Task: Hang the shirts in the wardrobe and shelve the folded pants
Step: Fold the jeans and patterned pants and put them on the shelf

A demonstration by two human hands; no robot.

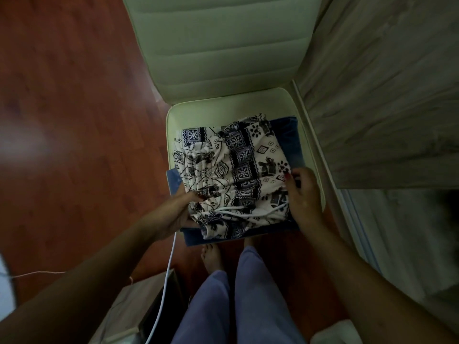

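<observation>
Folded white pants with a dark blue print [231, 175] lie on top of folded blue pants [288, 137], both on the seat of a pale green chair [188, 108]. My left hand [173, 214] grips the left near edge of the stack, fingers tucked under the printed pants. On the right edge, my right hand [303, 194] holds the stack with its thumb on the printed fabric. A white drawstring hangs across the near edge of the printed pants.
Light wood wardrobe panels [387, 95] stand to the right of the chair. A white cable [164, 289] runs down over a small wooden box [139, 306] at bottom left. Red-brown wooden floor [74, 120] spreads to the left. My legs and bare feet are below the chair.
</observation>
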